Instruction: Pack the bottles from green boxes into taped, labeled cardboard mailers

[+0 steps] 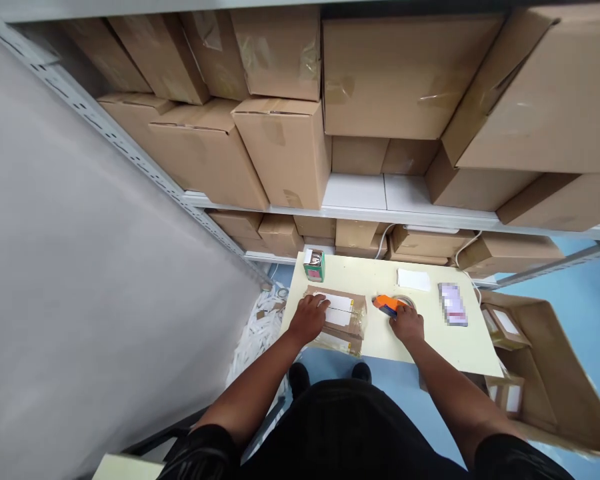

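Observation:
A flat cardboard package (359, 308) with a white label (339, 309) and clear tape lies on the pale table (430, 342). My left hand (309, 318) rests on its left part, fingers apart over the label's edge. Another labelled package (356, 346) shows below it, nearer to me. To the right, my right hand (407, 325) is closed on an orange and blue tape dispenser (389, 304), which is at table level. A roll of tape shows beside the fingers.
A green box (315, 268) stands at the table's back left. White papers (413, 279) and a blurred purple item (453, 305) lie to the right. Shelves of cardboard boxes (283, 153) rise behind. A large open carton (555, 360) stands at the right.

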